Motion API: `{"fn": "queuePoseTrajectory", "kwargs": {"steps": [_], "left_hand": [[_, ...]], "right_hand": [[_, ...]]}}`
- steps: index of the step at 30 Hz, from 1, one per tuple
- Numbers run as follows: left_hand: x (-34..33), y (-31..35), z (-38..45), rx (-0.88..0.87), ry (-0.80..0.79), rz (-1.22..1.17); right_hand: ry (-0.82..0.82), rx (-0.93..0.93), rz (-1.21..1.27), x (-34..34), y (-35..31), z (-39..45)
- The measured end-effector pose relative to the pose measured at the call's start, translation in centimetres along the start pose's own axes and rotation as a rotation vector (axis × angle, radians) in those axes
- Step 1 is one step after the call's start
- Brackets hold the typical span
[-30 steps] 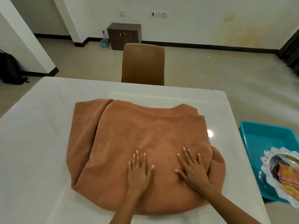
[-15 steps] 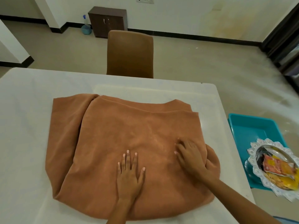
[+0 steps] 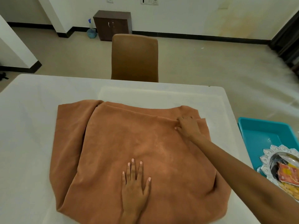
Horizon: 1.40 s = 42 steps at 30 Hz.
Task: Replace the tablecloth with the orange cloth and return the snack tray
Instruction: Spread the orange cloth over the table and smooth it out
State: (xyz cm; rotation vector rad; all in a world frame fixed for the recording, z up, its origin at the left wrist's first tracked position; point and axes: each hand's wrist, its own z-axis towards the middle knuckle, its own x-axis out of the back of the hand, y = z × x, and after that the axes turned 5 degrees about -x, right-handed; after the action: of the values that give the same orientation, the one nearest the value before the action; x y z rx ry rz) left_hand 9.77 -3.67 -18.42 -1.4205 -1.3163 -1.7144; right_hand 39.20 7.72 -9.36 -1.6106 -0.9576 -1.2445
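The right hand (image 3: 187, 126) pinches the folded far edge of the orange cloth (image 3: 129, 143) toward the tabletop's (image 3: 29, 126) right edge, while the left hand (image 3: 135, 183), spread flat, pins its near middle.

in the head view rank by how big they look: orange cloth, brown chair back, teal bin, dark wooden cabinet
1. Folded orange cloth on the white table, by far the largest.
2. Brown padded chair back.
3. Teal plastic bin, partly cut off and covered by the silver snack tray, so second versus third place is unsure.
4. Dark wooden cabinet, smallest, but farthest away.
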Motion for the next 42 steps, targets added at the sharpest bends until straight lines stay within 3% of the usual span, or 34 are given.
{"fn": "queuePoseTrajectory", "kwargs": {"steps": [3, 5, 7, 10, 14, 17, 22, 24, 26, 29, 34, 38, 40, 42], "left_hand": [[0.8, 0.2, 0.0, -0.006, 0.013, -0.009], [1.9, 0.2, 0.4, -0.029, 0.077, -0.067], [3.4, 0.4, 1.5, -0.083, 0.157, -0.129], [6.5, 1.3, 3.8, -0.317, 0.23, -0.127], [10.1, 2.3, 6.6, -0.672, 0.222, -0.106], [11.9, 1.9, 7.2, -0.748, 0.19, -0.129], [14.5, 1.7, 6.8, -0.707, 0.17, -0.09], [15.8, 1.4, 6.6, -0.663, 0.187, -0.1], [16.8, 0.7, 6.3, -0.599, 0.2, -0.109], [17.1, -0.4, 5.3, -0.538, 0.213, -0.07], [15.9, -1.6, 3.3, -0.439, 0.069, -0.026], [13.8, -1.4, 2.3, -0.323, -0.052, 0.05], [12.2, -0.9, 1.8, -0.23, -0.038, 0.075], [10.8, 0.7, 1.1, -0.099, 0.065, 0.021]], "right_hand": [[-0.006, 0.117, 0.179, 1.1, -2.0, -3.6], [-0.04, 0.275, 0.142, 1.0, -2.9, -6.9], [0.04, 0.435, 0.087, 0.8, -3.2, -10.3], [0.105, 0.574, 0.105, -0.1, -2.6, -14.8], [0.039, 0.564, 0.115, -0.5, -1.5, -17.6], [0.029, 0.574, 0.095, 0.7, -0.6, -17.2], [-0.029, 0.377, 0.071, 2.4, 2.6, -14.6], [-0.012, 0.371, -0.055, 2.9, 3.4, -13.9], [-0.115, 0.261, -0.096, 3.7, 3.6, -14.5], [-0.119, 0.276, -0.146, 4.0, 2.8, -16.8], [-0.509, 0.47, -0.114, 5.1, -0.1, -20.0], [-0.71, 0.412, 0.069, 6.7, -1.0, -19.1], [-0.647, 0.378, 0.149, 6.5, -1.4, -18.0], [-0.428, 0.222, 0.148, 4.4, 0.2, -16.1]]}}
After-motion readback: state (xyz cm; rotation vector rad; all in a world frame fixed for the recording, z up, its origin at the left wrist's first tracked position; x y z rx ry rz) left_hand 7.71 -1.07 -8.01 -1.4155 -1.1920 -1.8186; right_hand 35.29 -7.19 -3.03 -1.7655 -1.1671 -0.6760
